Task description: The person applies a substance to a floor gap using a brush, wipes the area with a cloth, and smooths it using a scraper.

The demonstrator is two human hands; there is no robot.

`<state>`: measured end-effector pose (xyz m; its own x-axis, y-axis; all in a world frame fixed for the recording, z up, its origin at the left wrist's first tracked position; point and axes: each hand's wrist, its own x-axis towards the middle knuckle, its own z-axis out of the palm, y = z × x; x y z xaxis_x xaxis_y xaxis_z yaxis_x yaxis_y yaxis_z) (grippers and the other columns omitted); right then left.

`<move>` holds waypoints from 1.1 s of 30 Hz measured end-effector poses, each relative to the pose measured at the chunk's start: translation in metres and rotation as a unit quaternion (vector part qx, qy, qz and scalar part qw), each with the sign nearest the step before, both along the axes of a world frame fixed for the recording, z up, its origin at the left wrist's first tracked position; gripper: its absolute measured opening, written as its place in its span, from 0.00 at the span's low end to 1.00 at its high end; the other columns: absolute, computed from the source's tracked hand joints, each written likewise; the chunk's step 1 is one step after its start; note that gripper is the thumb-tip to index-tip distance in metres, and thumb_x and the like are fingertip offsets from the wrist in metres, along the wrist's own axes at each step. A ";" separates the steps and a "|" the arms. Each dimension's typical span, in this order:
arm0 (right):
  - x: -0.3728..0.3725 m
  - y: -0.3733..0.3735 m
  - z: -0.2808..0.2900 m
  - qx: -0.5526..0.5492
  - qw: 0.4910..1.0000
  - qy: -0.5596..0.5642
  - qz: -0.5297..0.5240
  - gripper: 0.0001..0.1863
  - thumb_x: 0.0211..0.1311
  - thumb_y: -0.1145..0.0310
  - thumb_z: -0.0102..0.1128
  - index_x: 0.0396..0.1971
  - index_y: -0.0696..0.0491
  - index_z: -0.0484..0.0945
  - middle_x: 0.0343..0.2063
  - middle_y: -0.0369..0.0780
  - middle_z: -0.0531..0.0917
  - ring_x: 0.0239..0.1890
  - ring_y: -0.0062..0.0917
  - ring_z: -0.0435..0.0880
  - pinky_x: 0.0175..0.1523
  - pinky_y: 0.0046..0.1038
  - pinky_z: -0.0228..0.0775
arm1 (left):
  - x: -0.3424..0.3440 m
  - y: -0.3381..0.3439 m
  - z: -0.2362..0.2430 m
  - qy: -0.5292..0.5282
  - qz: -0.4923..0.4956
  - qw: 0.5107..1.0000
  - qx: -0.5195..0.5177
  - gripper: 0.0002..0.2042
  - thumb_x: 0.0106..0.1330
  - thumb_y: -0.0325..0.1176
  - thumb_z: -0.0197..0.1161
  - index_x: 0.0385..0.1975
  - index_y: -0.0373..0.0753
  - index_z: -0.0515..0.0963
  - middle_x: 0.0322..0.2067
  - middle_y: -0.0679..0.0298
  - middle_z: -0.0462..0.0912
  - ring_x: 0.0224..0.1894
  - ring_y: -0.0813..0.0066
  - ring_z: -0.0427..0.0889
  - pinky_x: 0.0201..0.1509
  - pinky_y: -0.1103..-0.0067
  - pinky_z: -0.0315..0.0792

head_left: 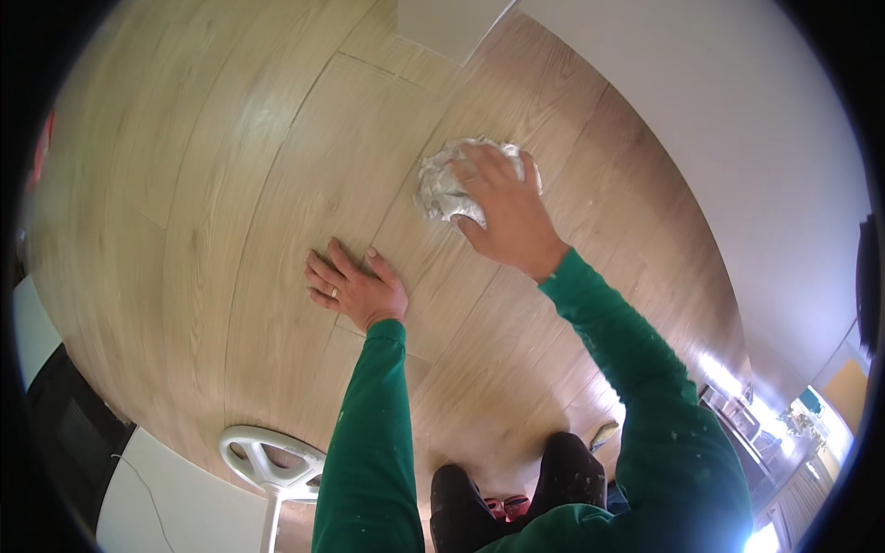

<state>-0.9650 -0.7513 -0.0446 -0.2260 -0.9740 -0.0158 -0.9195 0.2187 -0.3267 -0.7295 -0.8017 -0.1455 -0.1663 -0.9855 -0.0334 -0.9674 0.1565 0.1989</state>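
My right hand [502,210] is curled over a crumpled whitish rag [437,186], holding it on the wood-plank floor [267,212], toward the far right edge along the white wall [728,120]. My left hand [364,295] lies palm down on the planks, fingers spread wide, nearer me and apart from the rag.

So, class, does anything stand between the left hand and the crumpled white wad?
Nothing visible does: only wood-look floor lies between the left hand and the wad, which the right hand partly covers.
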 end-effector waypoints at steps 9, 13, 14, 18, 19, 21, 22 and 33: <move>0.031 -0.009 -0.079 -0.008 0.964 0.030 -0.265 0.38 0.62 0.54 0.62 0.69 0.56 0.68 0.76 0.54 0.59 0.79 0.53 0.53 0.77 0.61 0.42 | -0.006 0.003 -0.004 0.009 -0.003 1.000 -0.001 0.33 0.75 0.53 0.49 0.74 0.39 0.60 0.77 0.44 0.49 0.81 0.44 0.42 0.79 0.44 0.36; -0.067 -0.008 -0.087 -0.029 0.980 0.040 -0.191 0.37 0.62 0.54 0.59 0.70 0.54 0.70 0.77 0.51 0.59 0.80 0.50 0.51 0.79 0.63 0.40 | -0.003 0.003 0.000 0.003 -0.002 1.000 0.000 0.33 0.75 0.53 0.49 0.74 0.39 0.60 0.78 0.44 0.50 0.81 0.44 0.42 0.79 0.45 0.35; -0.085 -0.015 -0.071 -0.026 0.982 0.032 -0.185 0.37 0.62 0.54 0.59 0.70 0.54 0.69 0.77 0.51 0.59 0.80 0.50 0.52 0.78 0.62 0.41 | -0.001 -0.001 -0.001 0.001 0.005 1.000 -0.004 0.34 0.75 0.53 0.49 0.74 0.39 0.60 0.78 0.44 0.50 0.81 0.44 0.42 0.79 0.45 0.35; -0.111 -0.026 -0.077 -0.049 0.945 -0.113 -0.303 0.37 0.63 0.55 0.60 0.72 0.53 0.69 0.76 0.50 0.61 0.78 0.49 0.56 0.77 0.62 0.45 | -0.007 0.002 0.001 0.008 -0.007 1.000 0.003 0.34 0.75 0.53 0.49 0.75 0.39 0.59 0.78 0.44 0.49 0.81 0.44 0.42 0.79 0.44 0.35; -0.096 -0.024 -0.085 -0.039 0.954 -0.031 -0.296 0.37 0.63 0.56 0.60 0.72 0.53 0.69 0.76 0.50 0.61 0.78 0.49 0.57 0.76 0.62 0.46 | -0.007 0.003 -0.001 0.008 -0.009 1.000 0.004 0.34 0.75 0.53 0.49 0.75 0.39 0.59 0.78 0.44 0.49 0.81 0.43 0.42 0.79 0.44 0.36; -0.037 -0.027 -0.090 -0.027 0.954 0.129 -0.271 0.37 0.63 0.57 0.61 0.72 0.53 0.69 0.76 0.50 0.62 0.77 0.48 0.58 0.75 0.61 0.48 | -0.009 0.003 -0.002 0.007 -0.006 1.000 0.005 0.34 0.75 0.53 0.49 0.75 0.39 0.59 0.78 0.44 0.49 0.81 0.43 0.42 0.79 0.44 0.36; -0.007 -0.024 -0.085 -0.009 0.968 0.091 -0.234 0.37 0.62 0.58 0.61 0.72 0.52 0.70 0.76 0.49 0.62 0.77 0.47 0.59 0.75 0.61 0.49 | -0.003 0.002 0.000 0.000 0.000 1.000 0.006 0.34 0.75 0.53 0.49 0.75 0.39 0.59 0.78 0.44 0.49 0.81 0.43 0.42 0.79 0.44 0.36; -0.055 -0.019 -0.059 0.029 0.989 0.117 -0.083 0.32 0.59 0.72 0.62 0.67 0.47 0.74 0.74 0.40 0.68 0.77 0.42 0.60 0.76 0.63 0.47 | -0.010 0.002 0.000 0.005 -0.010 1.000 0.004 0.34 0.75 0.53 0.48 0.75 0.38 0.59 0.77 0.42 0.50 0.81 0.43 0.42 0.79 0.44 0.36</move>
<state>-1.0201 -0.7707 -0.1034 -0.3861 -0.9224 0.0009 -0.9186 0.3844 -0.0916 -0.7397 -0.7995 -0.1455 -0.1853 -0.9819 -0.0399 -0.9624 0.1732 0.2093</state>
